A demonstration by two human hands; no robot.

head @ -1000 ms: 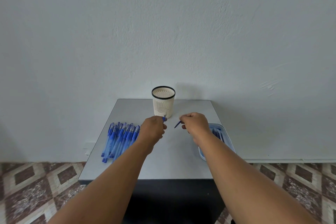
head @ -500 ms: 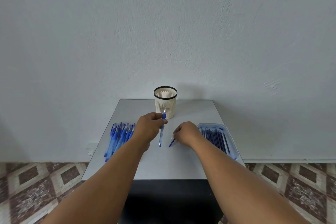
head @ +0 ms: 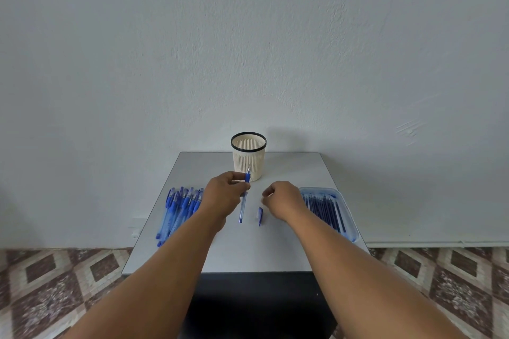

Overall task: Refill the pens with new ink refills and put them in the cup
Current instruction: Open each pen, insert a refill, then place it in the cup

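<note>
Cap (head: 260, 215) now dropped on table (head: 275, 250); right hand (head: 281, 199) curled, empty; left hand (head: 224, 194) grips pen (head: 243, 202).

No legible text, label, brand or number on any surface in view

One head-worn wide-angle camera looks forward and down over the table (head: 248, 242), with much wall above.

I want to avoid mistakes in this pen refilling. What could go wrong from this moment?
The cap lies loose on the table near the right hand; a careless wrist could knock it off. The left hand grips the open pen close to the cup, so its tip might bump it.
</note>
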